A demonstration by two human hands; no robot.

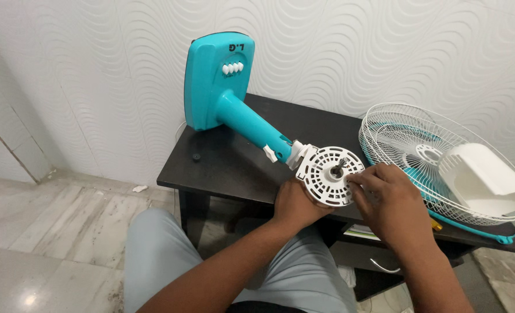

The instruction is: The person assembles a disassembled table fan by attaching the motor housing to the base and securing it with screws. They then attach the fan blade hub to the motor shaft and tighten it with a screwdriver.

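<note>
The left hand (295,206) grips the white motor housing (330,174) from beneath at the table's (222,168) front edge. The right hand (388,200) pinches its right rim with curled fingers. The fan guard (408,145) crowds the right end, while the left corner lies open.

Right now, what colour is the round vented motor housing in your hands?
White, on a turquoise neck: the motor housing shows best in the head view.

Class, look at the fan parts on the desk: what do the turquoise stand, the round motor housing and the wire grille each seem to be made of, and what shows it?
Turquoise stand: likely moulded plastic, smooth and slightly glossy, with rounded edges.
Round motor housing, held by the left hand and right hand: white plastic, matte, with moulded vent slots.
Wire grille: thin white rods, probably coated metal.
</note>
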